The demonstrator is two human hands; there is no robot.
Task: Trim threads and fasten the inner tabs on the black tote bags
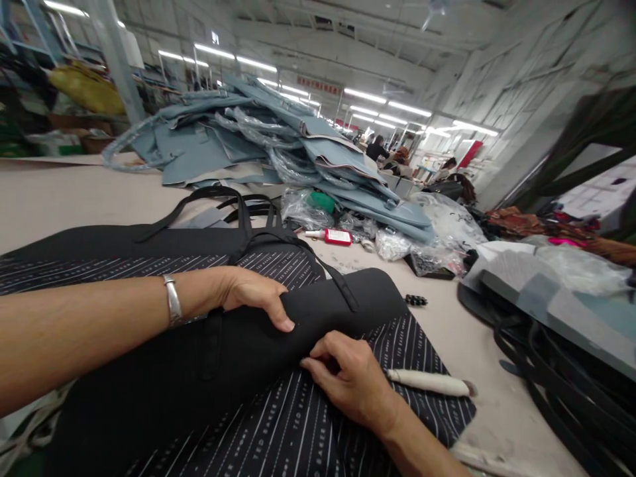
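Across the table's front lies a black bag panel (318, 306) with strap handles, its striped lettered lining (298, 424) spread below it. My left hand (258, 298), with a silver bracelet at the wrist, grips the panel, thumb on top and fingers behind it. My right hand (345, 377) is closed in a pinch at the panel's lower edge, where it meets the lining; what the fingertips hold is too small to make out. Just right of that hand, a white-handled tool (430, 382) rests on the lining. Another black bag piece (99, 240) with straps lies behind.
A high heap of light blue bag pieces (238, 142) stands at the back. In front of it are a red bottle (338, 236) and crumpled plastic (392, 244). More black straps and panels (551, 344) lie at the right. A small black coiled item (416, 300) sits nearby.
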